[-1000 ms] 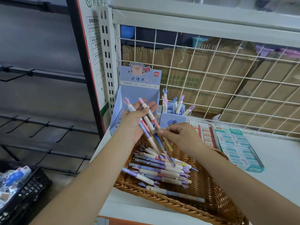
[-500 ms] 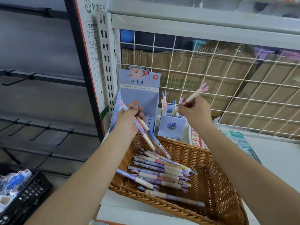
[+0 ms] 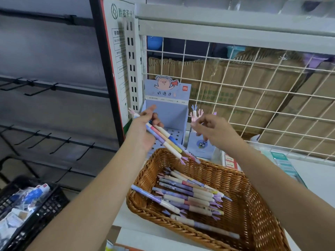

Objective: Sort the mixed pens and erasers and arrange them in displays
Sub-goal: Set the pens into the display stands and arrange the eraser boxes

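Holding: our left hand (image 3: 145, 131) curls round a pen bundle (image 3: 168, 140) of three, and that grip is closed firmly on its upper half.
Long axis: the pen bundle runs from 10 o'clock down to 4 o'clock. Its free ends hang over the far rim of the wicker basket (image 3: 143, 178).
Right hand: our right hand (image 3: 212, 131) sits at 3 o'clock of the left one, fingers loosely spread, with nothing in it that we can see.
Nearer hand: the right is nearer the pen holder (image 3: 201, 145), close against the standing pens (image 3: 194, 115).
Coming move: we judge the right hand must reach toward 8 o'clock for a free end.
Loose pens: the loose pens (image 3: 190, 194) lie in the basket, mostly along 9 to 3 o'clock.
Writing: the display box (image 3: 168, 115) shows a red "deli" logo, a pig and "妙语连". The sign (image 3: 123, 13) reads "黔农积分", and its smaller print is blurred.
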